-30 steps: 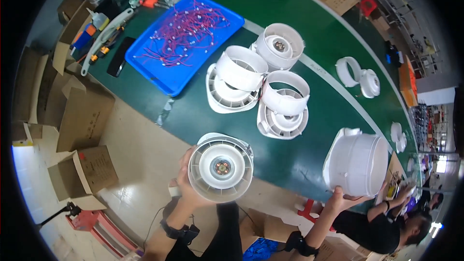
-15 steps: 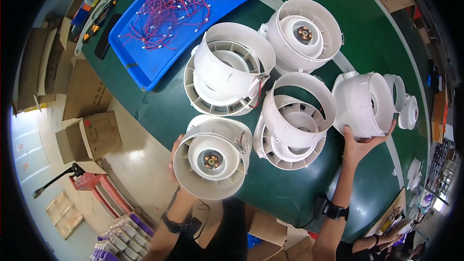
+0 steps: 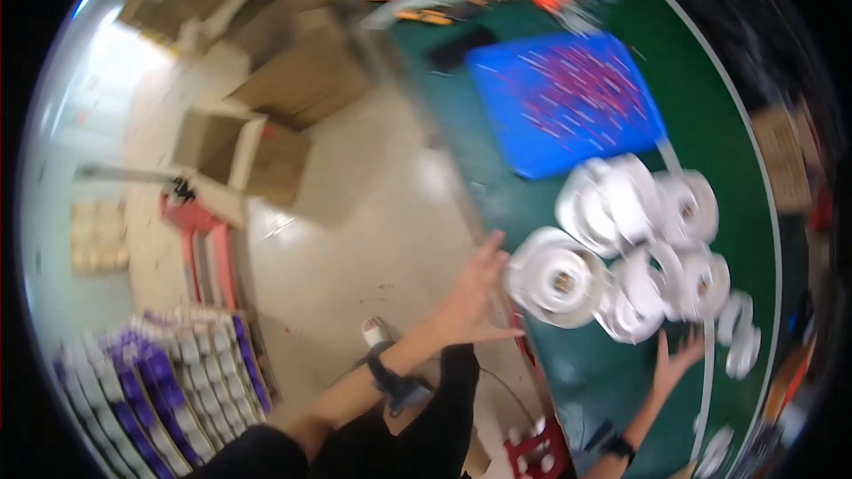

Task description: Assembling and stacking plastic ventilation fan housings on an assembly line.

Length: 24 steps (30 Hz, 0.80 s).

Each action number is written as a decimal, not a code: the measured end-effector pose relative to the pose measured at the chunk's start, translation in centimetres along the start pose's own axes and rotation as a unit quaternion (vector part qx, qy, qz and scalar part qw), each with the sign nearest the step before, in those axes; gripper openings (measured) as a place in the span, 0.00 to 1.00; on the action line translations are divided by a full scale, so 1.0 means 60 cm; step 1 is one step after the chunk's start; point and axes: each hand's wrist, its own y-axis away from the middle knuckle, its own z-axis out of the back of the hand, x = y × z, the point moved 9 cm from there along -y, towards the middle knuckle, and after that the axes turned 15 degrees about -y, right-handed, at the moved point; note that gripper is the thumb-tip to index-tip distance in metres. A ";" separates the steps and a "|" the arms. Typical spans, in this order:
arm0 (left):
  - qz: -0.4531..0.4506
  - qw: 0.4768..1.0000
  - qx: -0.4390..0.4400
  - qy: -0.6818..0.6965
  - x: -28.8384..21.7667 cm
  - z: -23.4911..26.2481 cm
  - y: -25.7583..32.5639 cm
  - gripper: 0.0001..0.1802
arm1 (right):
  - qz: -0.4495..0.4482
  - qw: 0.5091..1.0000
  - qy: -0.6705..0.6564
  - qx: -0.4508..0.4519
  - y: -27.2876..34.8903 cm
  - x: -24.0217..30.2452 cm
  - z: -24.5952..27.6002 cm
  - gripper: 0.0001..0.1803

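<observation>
My left hand is beside the nearest white round fan housing, fingers and thumb spread and nothing in the grasp. This housing faces up and shows a copper-wound motor core in its middle. My right hand is just below the right-hand white fan housing, its fingers apart and apparently holding nothing. Between these two, another white housing with a ring leaning on it sits on the green table. Two more housings stand behind, one at the left and one at the right. Motion blurs the picture.
A blue tray of red wires lies on the green table. Smaller white rings are at the right. Left of the table are an opened cardboard box, a red pallet jack and stacked white and purple goods.
My view has swung left, so the table and housings appear farther right. Both hands have come off the housings they were touching, and their fingers are now spread.
</observation>
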 end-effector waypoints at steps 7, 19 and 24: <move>0.199 0.962 0.123 -0.140 0.211 0.319 0.366 0.34 | 0.098 0.993 0.043 0.054 0.294 0.326 -0.110 0.10; 0.609 0.719 -0.290 -0.169 0.111 0.873 1.294 0.24 | 0.162 0.594 -0.189 0.765 0.931 0.846 -0.781 0.12; 0.633 0.597 -0.475 -0.137 -0.068 0.934 1.491 0.21 | 0.175 0.483 -0.216 0.830 1.133 1.078 -0.907 0.11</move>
